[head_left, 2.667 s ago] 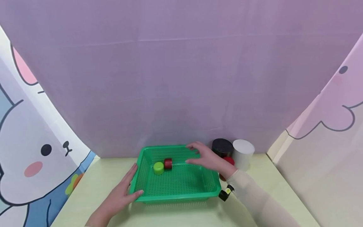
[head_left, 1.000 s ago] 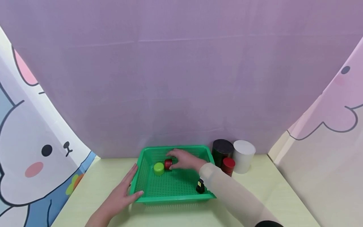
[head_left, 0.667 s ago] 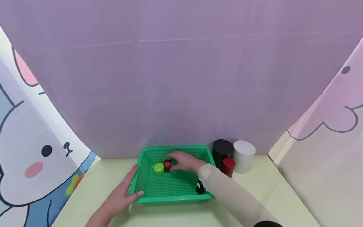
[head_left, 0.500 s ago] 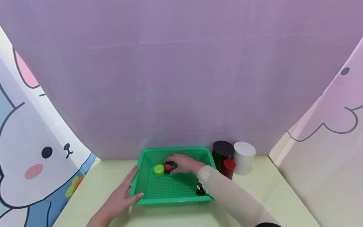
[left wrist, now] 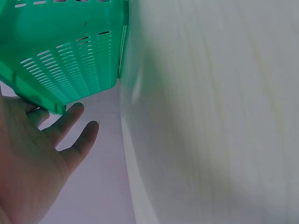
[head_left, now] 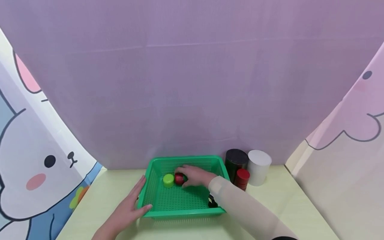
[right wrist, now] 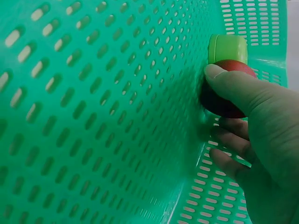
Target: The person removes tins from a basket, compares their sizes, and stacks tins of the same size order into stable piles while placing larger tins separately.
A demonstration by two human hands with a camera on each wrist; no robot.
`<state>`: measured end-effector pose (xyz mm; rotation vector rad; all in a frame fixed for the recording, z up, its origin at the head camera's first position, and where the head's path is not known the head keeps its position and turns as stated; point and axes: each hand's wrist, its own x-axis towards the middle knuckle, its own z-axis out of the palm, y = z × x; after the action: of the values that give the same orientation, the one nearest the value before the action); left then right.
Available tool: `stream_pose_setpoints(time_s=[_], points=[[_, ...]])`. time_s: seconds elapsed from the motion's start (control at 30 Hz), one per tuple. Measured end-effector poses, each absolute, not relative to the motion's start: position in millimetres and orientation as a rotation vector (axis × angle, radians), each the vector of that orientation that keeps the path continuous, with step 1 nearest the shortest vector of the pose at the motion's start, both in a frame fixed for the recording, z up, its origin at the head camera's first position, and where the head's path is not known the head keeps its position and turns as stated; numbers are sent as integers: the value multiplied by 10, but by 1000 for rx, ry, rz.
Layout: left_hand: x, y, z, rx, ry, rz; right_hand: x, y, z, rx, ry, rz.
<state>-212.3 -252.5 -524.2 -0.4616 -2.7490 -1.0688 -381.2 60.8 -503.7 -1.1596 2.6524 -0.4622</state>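
Observation:
A green plastic basket [head_left: 183, 211] with slotted walls stands on the table. Along its left side lie the spread, fairly straight fingers of my left hand [head_left: 129, 206], with the thumb at the front left corner of the rim. Inside the basket, my right hand [head_left: 195, 175] holds a small, round red container [head_left: 179, 179] between thumb and fingers, close over the slotted floor. Part of that container is hidden behind the hand. Beside it sits a short lime-green container [head_left: 168, 180]; in the right wrist view this lime-green container [right wrist: 229, 49] is directly behind the red one.
Right of the basket stand a black canister [head_left: 236, 161], a white canister [head_left: 259, 166] and a second red container [head_left: 241, 178]. A purple cloth [head_left: 192, 83] hangs behind the table [head_left: 288, 200], with printed cloths at both sides.
My right hand has moved left from the basket's right side to the red container and taken hold of it. The container has turned from lying on its side. My left hand stays put.

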Motion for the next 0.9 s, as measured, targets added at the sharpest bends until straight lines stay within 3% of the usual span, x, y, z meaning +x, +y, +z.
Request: stream_pose_setpoints(time_s=[0.9], points=[[-2081, -2503, -5142, -472, -2752, -1071, -3787, 623, -5019, -1196, 2590, -483]])
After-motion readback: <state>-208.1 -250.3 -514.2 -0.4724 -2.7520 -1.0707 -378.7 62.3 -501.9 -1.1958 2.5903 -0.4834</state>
